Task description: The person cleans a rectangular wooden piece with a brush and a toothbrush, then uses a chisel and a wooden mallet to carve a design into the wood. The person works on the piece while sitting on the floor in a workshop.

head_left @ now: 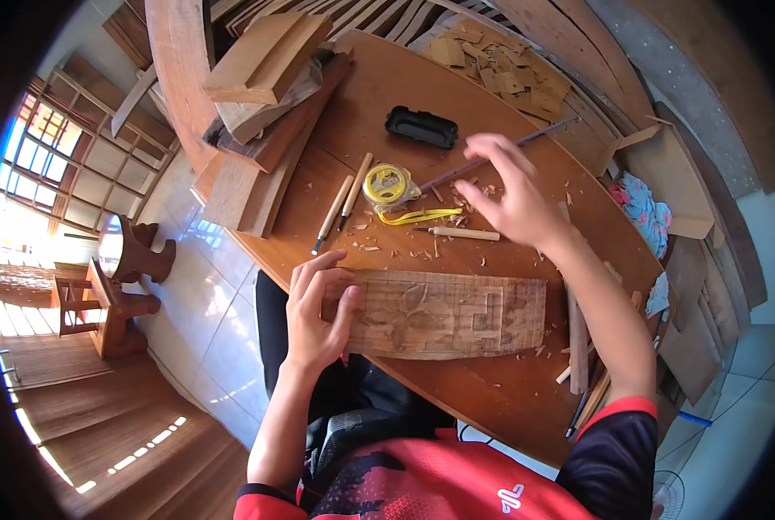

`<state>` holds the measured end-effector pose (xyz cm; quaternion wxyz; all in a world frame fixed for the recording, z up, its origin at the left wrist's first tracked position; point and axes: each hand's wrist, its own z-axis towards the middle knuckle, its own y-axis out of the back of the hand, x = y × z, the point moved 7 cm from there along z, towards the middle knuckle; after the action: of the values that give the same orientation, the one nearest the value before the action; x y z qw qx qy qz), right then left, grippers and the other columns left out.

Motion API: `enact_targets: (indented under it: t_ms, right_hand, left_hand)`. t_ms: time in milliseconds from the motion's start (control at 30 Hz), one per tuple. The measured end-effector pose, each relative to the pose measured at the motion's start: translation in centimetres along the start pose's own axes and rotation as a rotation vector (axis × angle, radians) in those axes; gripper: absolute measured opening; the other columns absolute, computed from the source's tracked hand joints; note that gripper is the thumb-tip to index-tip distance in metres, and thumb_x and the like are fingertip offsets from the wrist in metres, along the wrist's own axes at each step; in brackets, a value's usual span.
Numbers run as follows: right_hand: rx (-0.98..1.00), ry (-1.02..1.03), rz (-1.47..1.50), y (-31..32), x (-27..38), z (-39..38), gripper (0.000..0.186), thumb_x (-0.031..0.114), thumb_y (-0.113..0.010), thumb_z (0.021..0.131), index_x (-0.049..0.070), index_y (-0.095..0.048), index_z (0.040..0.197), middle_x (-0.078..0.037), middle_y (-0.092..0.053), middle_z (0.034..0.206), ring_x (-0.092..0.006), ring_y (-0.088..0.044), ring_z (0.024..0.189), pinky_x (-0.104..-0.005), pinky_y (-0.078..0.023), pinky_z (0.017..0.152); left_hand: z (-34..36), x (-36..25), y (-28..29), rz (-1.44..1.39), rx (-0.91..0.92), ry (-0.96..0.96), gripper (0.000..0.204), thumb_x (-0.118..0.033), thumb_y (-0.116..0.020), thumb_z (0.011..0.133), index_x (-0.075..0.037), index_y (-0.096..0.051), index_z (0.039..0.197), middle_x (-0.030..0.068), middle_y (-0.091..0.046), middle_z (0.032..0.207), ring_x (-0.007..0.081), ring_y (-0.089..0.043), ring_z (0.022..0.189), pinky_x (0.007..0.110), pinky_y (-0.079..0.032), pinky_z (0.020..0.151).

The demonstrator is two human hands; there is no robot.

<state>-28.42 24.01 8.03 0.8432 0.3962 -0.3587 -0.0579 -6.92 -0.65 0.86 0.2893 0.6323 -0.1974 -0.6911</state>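
A flat wooden board (444, 316) with shallow carved lines lies along the table's near edge. My left hand (318, 308) grips its left end, with the thumb bent over the top face. Above the table, beyond the board, my right hand (517, 199) is raised with thumb and fingers spread and nothing visible in it. Below that hand lies a carving tool (465, 234) with a pale wooden handle. Two more wooden-handled carving tools, one nearer (332, 212) and one behind it (355, 191), lie beside a yellow tape measure (387, 186) with a yellow strap (420, 217).
Wood shavings dot the brown table (491, 390). A black case (420, 127) and a thin dark strip (543, 132) lie farther back. Stacked wood blocks (270, 56) stand at the far left, thin wood-coloured scraps (500, 69) at the back. Wooden sticks (576, 347) lie right of the board.
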Motion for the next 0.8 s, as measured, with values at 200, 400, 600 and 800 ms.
enact_targets:
  t_ms: [200, 400, 600, 800]
  right_hand:
    - [0.015, -0.16, -0.305, 7.0, 3.7, -10.9, 0.031, 0.021, -0.082, 0.094, 0.006, -0.065, 0.115, -0.012, -0.065, 0.125, -0.0354, -0.063, 0.12, -0.0479, -0.05, 0.106]
    - [-0.123, -0.478, -0.508, 15.3, 2.7, -24.1, 0.03, 0.022, -0.081, 0.095, 0.004, -0.067, 0.114, -0.012, -0.068, 0.116, -0.0357, -0.065, 0.116, -0.047, -0.051, 0.099]
    - [-0.221, -0.826, -0.584, 20.2, 4.2, -33.9, 0.021, 0.018, -0.078, 0.096, 0.004, -0.066, 0.106, -0.013, -0.07, 0.102, -0.0344, -0.069, 0.101, -0.0456, -0.055, 0.09]
    - [0.056, -0.454, -0.641, 17.2, 5.6, -32.5, 0.018, 0.007, -0.074, 0.093, 0.01, -0.075, 0.111, -0.008, -0.07, 0.102, -0.0278, -0.069, 0.098, -0.0409, -0.056, 0.086]
  left_hand:
    - [-0.4, -4.8, 2.1, 0.284, 0.049, -0.231, 0.108, -0.07, -0.092, 0.066, -0.009, -0.06, 0.149, 0.0236, -0.041, 0.169, 0.0464, -0.04, 0.153, 0.058, -0.035, 0.124]
    - [0.5, -10.5, -1.5, 0.485, 0.353, -0.411, 0.14, -0.066, -0.098, 0.048, -0.016, -0.041, 0.166, 0.0247, -0.025, 0.176, 0.0482, -0.022, 0.162, 0.065, -0.013, 0.133]
    - [2.5, -12.7, -6.0, 0.494, 0.504, -0.532, 0.126, -0.051, -0.095, 0.061, -0.013, -0.039, 0.167, 0.0281, -0.035, 0.169, 0.0458, -0.03, 0.159, 0.065, -0.013, 0.134]
    - [2.5, -12.4, -7.7, 0.482, 0.514, -0.516, 0.126, -0.057, -0.094, 0.059, -0.012, -0.042, 0.165, 0.0264, -0.049, 0.15, 0.045, -0.046, 0.142, 0.061, -0.027, 0.126]
